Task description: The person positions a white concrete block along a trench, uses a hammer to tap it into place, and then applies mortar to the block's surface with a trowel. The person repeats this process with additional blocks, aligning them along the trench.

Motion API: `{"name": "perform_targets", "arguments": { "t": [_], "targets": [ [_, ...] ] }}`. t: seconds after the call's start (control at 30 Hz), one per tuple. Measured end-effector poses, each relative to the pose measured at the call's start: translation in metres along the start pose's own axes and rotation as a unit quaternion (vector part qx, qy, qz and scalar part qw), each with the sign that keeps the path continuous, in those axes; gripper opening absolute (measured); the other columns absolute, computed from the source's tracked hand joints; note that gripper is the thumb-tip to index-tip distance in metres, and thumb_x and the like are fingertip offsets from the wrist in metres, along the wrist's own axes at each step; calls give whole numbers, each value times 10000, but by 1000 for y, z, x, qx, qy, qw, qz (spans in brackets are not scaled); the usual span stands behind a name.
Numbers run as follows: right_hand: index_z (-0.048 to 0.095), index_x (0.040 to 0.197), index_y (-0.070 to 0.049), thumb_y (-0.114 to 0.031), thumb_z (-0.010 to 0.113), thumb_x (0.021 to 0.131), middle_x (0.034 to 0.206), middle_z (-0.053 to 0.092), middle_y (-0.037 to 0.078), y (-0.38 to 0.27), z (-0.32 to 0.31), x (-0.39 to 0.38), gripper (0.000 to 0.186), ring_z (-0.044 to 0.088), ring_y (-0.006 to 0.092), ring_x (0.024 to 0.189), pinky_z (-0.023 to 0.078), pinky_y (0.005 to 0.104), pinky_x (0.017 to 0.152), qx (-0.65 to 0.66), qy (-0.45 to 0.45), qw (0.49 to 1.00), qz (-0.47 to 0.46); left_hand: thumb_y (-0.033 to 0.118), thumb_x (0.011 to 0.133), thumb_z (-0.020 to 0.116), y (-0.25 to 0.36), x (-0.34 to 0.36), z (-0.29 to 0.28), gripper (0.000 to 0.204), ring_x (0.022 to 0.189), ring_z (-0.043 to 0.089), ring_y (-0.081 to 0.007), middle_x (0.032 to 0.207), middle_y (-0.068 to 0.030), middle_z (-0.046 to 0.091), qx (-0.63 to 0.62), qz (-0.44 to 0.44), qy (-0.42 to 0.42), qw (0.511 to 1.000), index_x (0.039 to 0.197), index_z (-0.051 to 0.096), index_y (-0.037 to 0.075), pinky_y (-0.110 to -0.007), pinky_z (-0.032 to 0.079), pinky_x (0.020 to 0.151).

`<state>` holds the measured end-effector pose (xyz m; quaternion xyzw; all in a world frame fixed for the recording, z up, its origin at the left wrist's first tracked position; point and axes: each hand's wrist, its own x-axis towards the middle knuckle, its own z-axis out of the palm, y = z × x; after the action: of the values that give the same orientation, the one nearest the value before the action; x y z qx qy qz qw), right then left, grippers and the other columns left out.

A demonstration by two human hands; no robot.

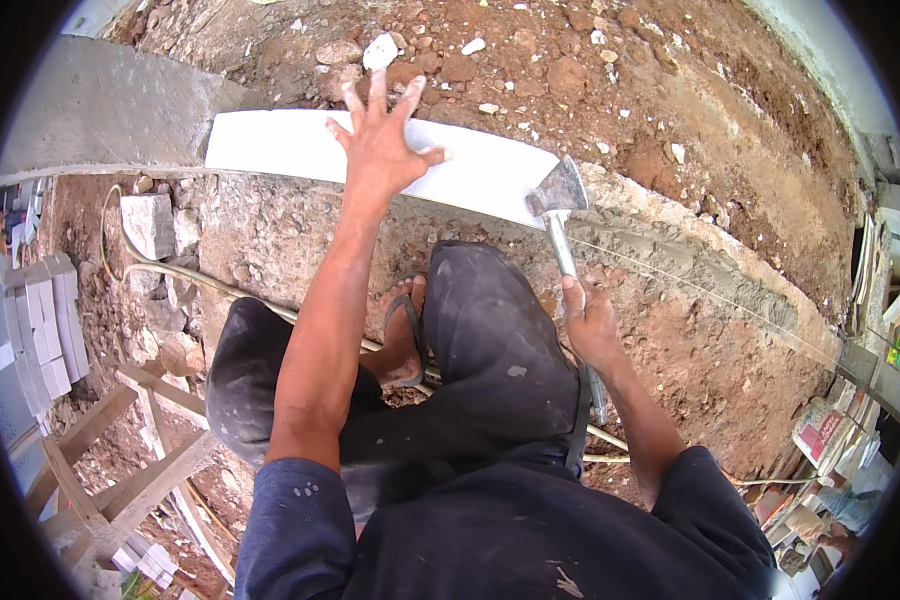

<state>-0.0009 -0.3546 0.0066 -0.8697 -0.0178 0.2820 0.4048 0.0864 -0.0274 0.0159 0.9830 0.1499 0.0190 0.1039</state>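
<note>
A long white block (500, 168) lies on the low wall line in front of me, its left end against a grey block course. My left hand (378, 150) rests on its top with fingers and thumb spread, some fingertips reaching past the far edge. White dust coats those fingertips. In my right hand (592, 322) is a hammer (558, 190) with a broad grey head and a long metal handle. Its head is at the white block's right end; whether it touches the block, I cannot tell. The handle's lower end points back beside my knee.
Wet grey mortar (650, 255) continues right of the block, with a taut string (690, 290) along it. Reddish soil and rubble (570, 80) lie beyond. A hose (210, 283) runs by my foot. Wooden framing (120, 470) and stacked grey blocks (45, 325) stand left.
</note>
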Motion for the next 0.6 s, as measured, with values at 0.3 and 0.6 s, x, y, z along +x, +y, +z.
{"name": "perform_targets", "arguments": {
  "t": [0.3,0.6],
  "targets": [
    [602,856,-11,-495,434,1042,580,464,-1,-25,-2,-11,545,446,107,547,363,326,499,57,6,996,70,415,638,874,23,9,-7,934,1487,190,-405,1571,-17,365,-22,37,-272,961,1466,462,286,-789,108,1107],
    [529,766,-72,-430,457,1054,589,427,-53,-18,11,-13,465,375,52,526,287,264,468,128,15,991,36,373,652,880,8,7,2,934,1473,193,-440,1540,-8,399,-45,64,-267,960,1474,452,260,-822,101,1080]
  ]
}}
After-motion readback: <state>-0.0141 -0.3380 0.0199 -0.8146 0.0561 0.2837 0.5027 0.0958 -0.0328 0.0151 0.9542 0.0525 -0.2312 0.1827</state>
